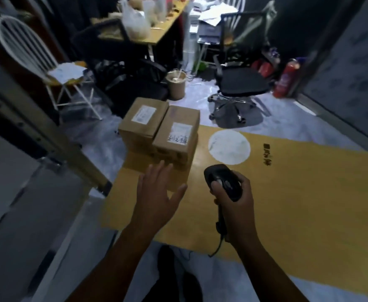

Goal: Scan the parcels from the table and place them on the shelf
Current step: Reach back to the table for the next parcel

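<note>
Two brown cardboard parcels with white labels sit side by side at the far left corner of the yellow table point(287, 192): the left parcel point(142, 125) and the right parcel point(176, 136), which seems to rest on another box below it. My left hand point(156, 192) hovers above the table just in front of them, fingers spread and holding nothing. My right hand point(237, 205) grips the handle of a black barcode scanner point(224, 182), whose head points toward the parcels and whose cable hangs off the near edge.
A metal shelf frame point(37, 131) runs along the left. A white round patch point(229, 147) marks the table. Beyond stand a black office chair point(239, 83), a white wire chair point(37, 57), a paper cup point(176, 83), a red fire extinguisher point(286, 79) and a cluttered desk point(156, 29).
</note>
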The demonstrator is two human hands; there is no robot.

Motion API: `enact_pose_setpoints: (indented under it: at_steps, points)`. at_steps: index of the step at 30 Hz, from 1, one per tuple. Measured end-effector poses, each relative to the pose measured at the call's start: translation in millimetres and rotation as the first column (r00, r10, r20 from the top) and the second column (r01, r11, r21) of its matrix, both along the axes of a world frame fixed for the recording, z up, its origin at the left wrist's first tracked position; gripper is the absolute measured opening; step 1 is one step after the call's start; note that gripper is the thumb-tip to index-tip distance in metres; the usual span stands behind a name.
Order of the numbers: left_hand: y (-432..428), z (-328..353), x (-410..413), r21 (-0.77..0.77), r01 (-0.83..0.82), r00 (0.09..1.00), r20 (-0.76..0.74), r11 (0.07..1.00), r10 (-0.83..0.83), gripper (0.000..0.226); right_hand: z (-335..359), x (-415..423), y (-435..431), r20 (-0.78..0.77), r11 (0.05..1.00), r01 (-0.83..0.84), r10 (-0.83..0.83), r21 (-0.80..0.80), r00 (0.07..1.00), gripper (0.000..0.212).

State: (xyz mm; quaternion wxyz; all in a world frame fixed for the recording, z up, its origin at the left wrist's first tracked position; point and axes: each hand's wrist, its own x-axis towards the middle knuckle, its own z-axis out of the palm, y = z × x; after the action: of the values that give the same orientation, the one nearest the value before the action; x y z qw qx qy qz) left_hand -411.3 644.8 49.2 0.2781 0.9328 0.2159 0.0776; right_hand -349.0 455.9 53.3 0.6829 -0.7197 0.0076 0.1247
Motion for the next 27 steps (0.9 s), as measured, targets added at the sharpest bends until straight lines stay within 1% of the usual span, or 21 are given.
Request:
enact_pose_setpoints:
  at_steps: [3,6,9,15,17,23,27]
  points:
    - [8,-4,40,0.022,0.031,0.999,0.007,0.999,-0.031,0.090,-4,16,2,0.004,0.995,0.089,-0.089,-0.041,0.996,0.071]
    - [27,-13,76,0.024,0.075,0.997,0.000,0.997,-0.075,0.079,-3,27,11,0.001,0.986,0.132,-0.132,-0.100,0.991,0.079]
    - [46,-27,107,-0.015,0.118,0.992,-0.042,0.993,-0.119,0.074,-7,37,17,-0.020,0.976,0.145,-0.150,-0.162,0.988,0.071]
    - [75,-56,160,-0.001,0.150,0.976,-0.162,0.989,-0.148,0.079,-14,51,25,-0.058,0.961,0.186,-0.201,-0.207,0.978,0.058]
    - [80,-68,170,0.027,0.171,0.965,-0.207,0.985,-0.162,0.082,-17,53,25,-0.080,0.959,0.186,-0.207,-0.212,0.975,0.056]
    - [67,-77,171,0.085,0.146,0.969,-0.214,0.986,-0.125,0.087,-32,67,7,-0.118,0.965,0.159,-0.187,-0.210,0.975,0.054]
    - [49,-78,167,0.117,0.124,0.970,-0.223,0.985,-0.096,0.088,-47,83,-12,-0.169,0.981,0.112,-0.139,-0.159,0.976,0.066]
